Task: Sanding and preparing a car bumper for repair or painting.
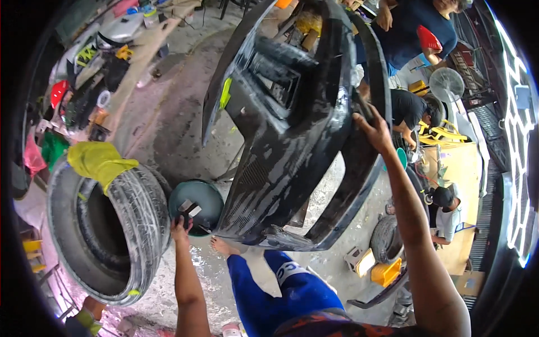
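Note:
A large dark car bumper (281, 151), smeared with pale grey patches, stands tilted in front of me. My right hand (374, 130) is closed round its upper right edge, fingers partly hidden. Low on the left, my left hand (181, 226) pinches a small dark pad (186, 213) over a round bucket of greyish water (209, 196). Pale rectangular pieces (193, 210) show beside the pad; whether they float or belong to it I cannot tell. A strip of yellow-green tape (225, 93) sticks to the bumper's left part.
Beside the bucket stand stacked tyres (143, 230) with a yellow cloth (98, 160) draped on top. A cluttered board (132, 73) lies far left. Several people work at the right, one in a dark shirt (412, 33). A yellow bin (386, 273) and another tyre (386, 238) sit right of my legs.

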`<state>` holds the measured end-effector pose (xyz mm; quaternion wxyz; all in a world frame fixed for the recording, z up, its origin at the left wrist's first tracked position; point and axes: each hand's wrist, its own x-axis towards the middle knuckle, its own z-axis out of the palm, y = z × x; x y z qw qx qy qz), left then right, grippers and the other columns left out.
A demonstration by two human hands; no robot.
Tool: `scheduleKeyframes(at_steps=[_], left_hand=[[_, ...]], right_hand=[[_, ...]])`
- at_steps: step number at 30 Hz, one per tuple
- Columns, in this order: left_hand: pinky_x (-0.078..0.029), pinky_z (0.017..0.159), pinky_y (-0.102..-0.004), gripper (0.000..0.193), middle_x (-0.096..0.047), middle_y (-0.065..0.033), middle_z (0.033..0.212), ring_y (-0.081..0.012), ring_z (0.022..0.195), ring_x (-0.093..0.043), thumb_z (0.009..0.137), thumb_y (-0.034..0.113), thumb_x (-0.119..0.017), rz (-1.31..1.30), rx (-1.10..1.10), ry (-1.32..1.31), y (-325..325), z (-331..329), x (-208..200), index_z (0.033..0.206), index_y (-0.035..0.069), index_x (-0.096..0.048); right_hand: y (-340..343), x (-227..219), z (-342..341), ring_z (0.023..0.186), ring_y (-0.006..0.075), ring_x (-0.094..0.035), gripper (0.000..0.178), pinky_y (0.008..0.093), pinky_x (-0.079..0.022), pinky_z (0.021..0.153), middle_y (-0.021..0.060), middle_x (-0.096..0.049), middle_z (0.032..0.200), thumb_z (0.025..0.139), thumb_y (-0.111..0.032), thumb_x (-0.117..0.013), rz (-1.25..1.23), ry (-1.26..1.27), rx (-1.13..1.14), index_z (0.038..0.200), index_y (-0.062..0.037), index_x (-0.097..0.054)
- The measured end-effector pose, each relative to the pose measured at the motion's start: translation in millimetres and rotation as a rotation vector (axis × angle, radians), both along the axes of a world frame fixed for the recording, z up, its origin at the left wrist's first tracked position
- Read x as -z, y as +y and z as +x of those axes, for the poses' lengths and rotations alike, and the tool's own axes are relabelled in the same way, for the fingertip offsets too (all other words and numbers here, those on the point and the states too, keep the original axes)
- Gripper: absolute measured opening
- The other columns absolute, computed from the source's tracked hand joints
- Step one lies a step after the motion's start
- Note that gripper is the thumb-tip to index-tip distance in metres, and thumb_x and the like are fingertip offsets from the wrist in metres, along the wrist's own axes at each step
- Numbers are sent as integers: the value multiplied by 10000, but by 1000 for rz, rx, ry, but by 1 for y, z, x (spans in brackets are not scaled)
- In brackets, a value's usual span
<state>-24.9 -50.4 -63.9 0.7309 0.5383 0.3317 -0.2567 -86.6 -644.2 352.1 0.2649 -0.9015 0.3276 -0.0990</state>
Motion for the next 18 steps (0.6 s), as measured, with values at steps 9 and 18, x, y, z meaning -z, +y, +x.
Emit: scheduleKeyframes(at_steps=[9,18], left_hand=[[-557,744,-354,313,-631,-105,1122,-223,872,-657,938,168,-590,-163,308,113,-1,21,212,1241,95,-558],[-475,952,-387,435,-568,-140,1284,-302,1126,-565,859,137,-659,612,1241,-788,59,-22,372,1270,48,-551]], right_hand=[[-55,-9,-22,1141,224,-523,404,302,-369,994,149,-586,1161,999,-267,-480,-550,219,-100,1348,-70,-527],[-140,-54,-76,1288,333,-453,419,376,-361,1072,225,-491,1349,970,-102,-396,-990,464,-370,1372,1,-454]])
